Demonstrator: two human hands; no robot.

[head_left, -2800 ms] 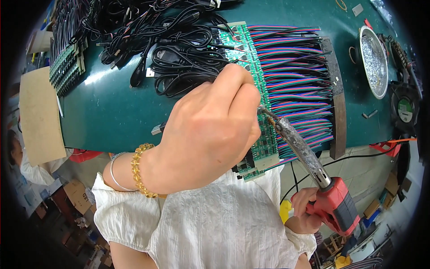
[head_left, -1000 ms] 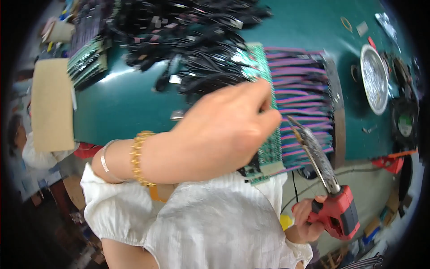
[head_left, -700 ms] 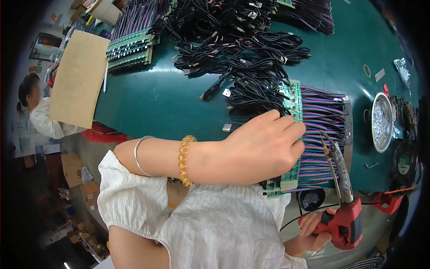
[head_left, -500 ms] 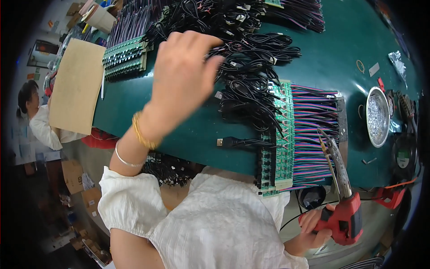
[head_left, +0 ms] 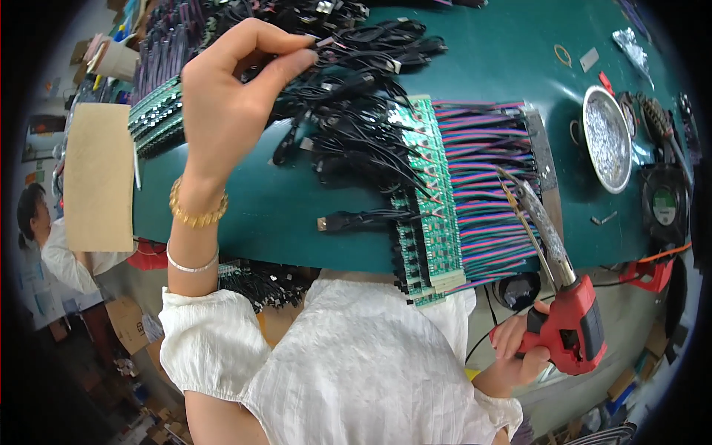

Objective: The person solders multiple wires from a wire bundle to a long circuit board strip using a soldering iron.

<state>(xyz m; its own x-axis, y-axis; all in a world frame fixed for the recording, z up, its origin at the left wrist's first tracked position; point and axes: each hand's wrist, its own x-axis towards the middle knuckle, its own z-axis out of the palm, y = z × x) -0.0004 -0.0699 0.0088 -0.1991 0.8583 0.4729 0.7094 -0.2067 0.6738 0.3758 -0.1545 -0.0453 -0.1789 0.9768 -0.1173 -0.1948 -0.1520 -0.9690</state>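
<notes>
My right hand [head_left: 519, 345] is wrapped round the grip of a red and black soldering gun [head_left: 575, 330]. Its long tip and thin guide tube point up over rows of coloured wires [head_left: 489, 174]. Those wires run from a panel of green circuit boards [head_left: 432, 193], several of which have black cables joined along their left part. My left hand [head_left: 241, 96] reaches over a heap of black USB cables [head_left: 356, 89], thumb and forefinger pinched on a cable's wire end. One USB plug [head_left: 334, 222] lies apart, left of the panel.
A metal bowl [head_left: 607, 141] of silvery material stands at right, beside a coiled-cord stand and a black round reel [head_left: 664, 208]. More boards [head_left: 159, 115] and a brown cardboard sheet [head_left: 99, 178] lie at left. Another person [head_left: 63, 245] sits at far left.
My left hand has gone from spread fingers to a pinch at the cable heap. The view has shifted, and the soldering gun stays in my right hand, over the wires.
</notes>
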